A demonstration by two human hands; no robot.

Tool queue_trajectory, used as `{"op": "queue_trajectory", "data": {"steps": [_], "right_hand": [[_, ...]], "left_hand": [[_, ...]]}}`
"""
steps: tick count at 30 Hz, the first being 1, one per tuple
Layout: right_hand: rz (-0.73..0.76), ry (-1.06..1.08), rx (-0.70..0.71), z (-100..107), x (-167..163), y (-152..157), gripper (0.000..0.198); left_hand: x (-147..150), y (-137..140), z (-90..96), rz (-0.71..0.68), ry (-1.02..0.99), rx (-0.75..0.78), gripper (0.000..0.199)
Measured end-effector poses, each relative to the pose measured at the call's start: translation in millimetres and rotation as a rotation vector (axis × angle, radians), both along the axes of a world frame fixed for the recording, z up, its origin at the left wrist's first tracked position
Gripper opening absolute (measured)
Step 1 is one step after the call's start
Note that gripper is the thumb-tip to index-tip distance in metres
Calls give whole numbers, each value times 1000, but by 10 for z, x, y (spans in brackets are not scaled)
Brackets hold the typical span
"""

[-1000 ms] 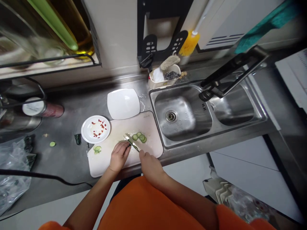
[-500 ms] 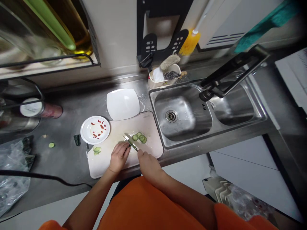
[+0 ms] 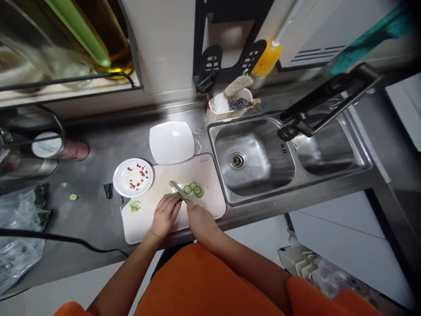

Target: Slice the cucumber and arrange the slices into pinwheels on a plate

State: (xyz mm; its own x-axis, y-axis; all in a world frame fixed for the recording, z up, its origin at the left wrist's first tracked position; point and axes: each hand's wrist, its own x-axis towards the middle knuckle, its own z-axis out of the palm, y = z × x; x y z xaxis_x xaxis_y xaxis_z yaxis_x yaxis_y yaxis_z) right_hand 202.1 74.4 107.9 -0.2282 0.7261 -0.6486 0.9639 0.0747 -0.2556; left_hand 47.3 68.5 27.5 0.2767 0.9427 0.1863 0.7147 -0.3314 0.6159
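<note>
My right hand (image 3: 200,218) is closed round the handle of a knife (image 3: 177,190), whose blade points away to the upper left. Beside the blade, my left hand (image 3: 165,213) presses its curled fingers on a dark green piece of cucumber (image 3: 180,199), mostly hidden by the fingers. Both hands are over a pale cutting board (image 3: 210,184). Several round cucumber slices (image 3: 196,190) lie just right of the blade. More thin cucumber slices (image 3: 134,205) rest on the board's left part. A white plate (image 3: 117,180) with small red pieces overlaps the board's upper left corner.
A white square dish (image 3: 172,142) stands behind the board. To the right is a steel sink (image 3: 259,153) under a black faucet (image 3: 315,103). A plastic bag (image 3: 19,241), a black cord (image 3: 59,238) and a lidded canister (image 3: 61,147) are on the left.
The blade has shifted slightly and shows more of its flat side. My right hand has moved a little up and left. The whole view has shifted slightly.
</note>
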Motion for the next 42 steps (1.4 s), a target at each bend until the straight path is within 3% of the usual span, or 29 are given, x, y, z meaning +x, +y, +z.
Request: {"op": "queue_trajectory", "data": {"steps": [9, 17, 19, 22, 25, 28, 34, 42], "right_hand": [[-6, 24, 27, -235, -55, -37, 34], [82, -2, 64, -199, 156, -69, 31], [120, -22, 75, -200, 231, -98, 30], [171, -32, 119, -195, 326, -130, 28], [191, -15, 189, -187, 397, -132, 25], [200, -2, 241, -186, 457, -99, 23], [258, -52, 322, -218, 561, 7, 16], [328, -57, 379, -282, 642, 40, 12]], "left_hand": [[-4, -22, -14, -2, 22, 43, 17], [24, -124, 87, 47, 96, -134, 25], [-32, -194, 159, 162, 64, -186, 26], [-252, -330, 268, 465, 69, -260, 33], [-578, -438, 322, 778, 179, -332, 38], [-855, -463, 306, 974, 281, -398, 43], [-962, -400, 239, 1106, 299, -464, 51], [-912, -465, 222, 1108, 271, -587, 75]]}}
